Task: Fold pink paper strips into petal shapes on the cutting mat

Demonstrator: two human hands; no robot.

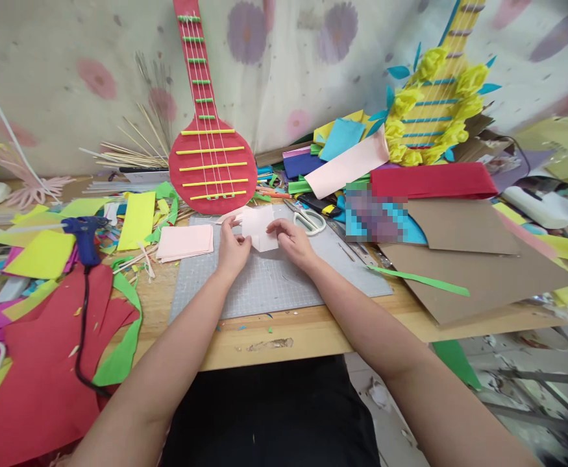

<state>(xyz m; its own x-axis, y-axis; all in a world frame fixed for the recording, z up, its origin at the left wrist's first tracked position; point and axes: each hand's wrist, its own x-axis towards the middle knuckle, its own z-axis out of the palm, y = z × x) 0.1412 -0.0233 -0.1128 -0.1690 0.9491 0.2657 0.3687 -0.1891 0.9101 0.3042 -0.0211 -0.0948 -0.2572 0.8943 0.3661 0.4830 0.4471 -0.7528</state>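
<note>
Both my hands hold a pale pink piece of paper (259, 227) above the grey cutting mat (284, 285). My left hand (234, 246) pinches its left edge between thumb and fingers. On the right side my right hand (291, 241) grips the same sheet, fingers bent over it. The paper's lower edge looks folded. A stack of pale pink paper pieces (185, 242) lies left of the mat, close to my left hand. Just beyond my right hand rest scissors (311, 222) with whitish handles.
A red paper lute (213, 165) stands behind the mat; a yellow one with paper flowers (427, 117) leans at right. A blue glue gun (86, 237) sits at left among red paper (54, 350) and scraps. Brown cardboard (459, 272) covers the right, with a green strip (420, 281).
</note>
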